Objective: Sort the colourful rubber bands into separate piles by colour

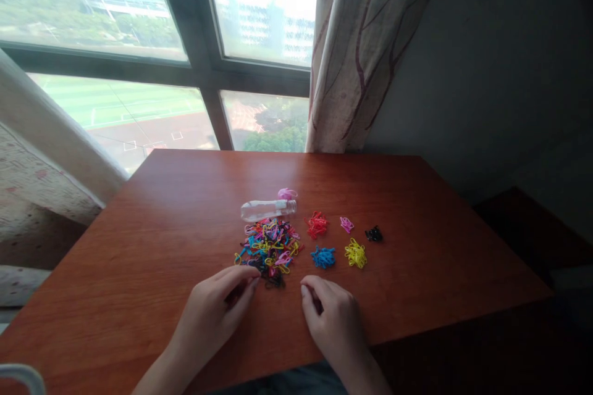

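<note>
A mixed heap of small coloured rubber bands (269, 245) lies on the brown wooden table (162, 241). To its right sit sorted little piles: red (317, 224), pink (346, 224), black (374, 234), blue (323, 257) and yellow (356, 253). A clear plastic bottle (266, 210) lies on its side behind the heap, with a pink cap (286, 193) beside it. My left hand (217, 308) rests at the heap's near edge, fingers curled by some dark bands. My right hand (331, 315) rests on the table just right of it, fingers bent; what they hold is hidden.
A large window (185, 43) runs behind the table, with a patterned curtain (365, 43) at the right. A dark wall and a low dark surface (532, 228) stand to the right. A white rim (21, 376) shows at the bottom left corner.
</note>
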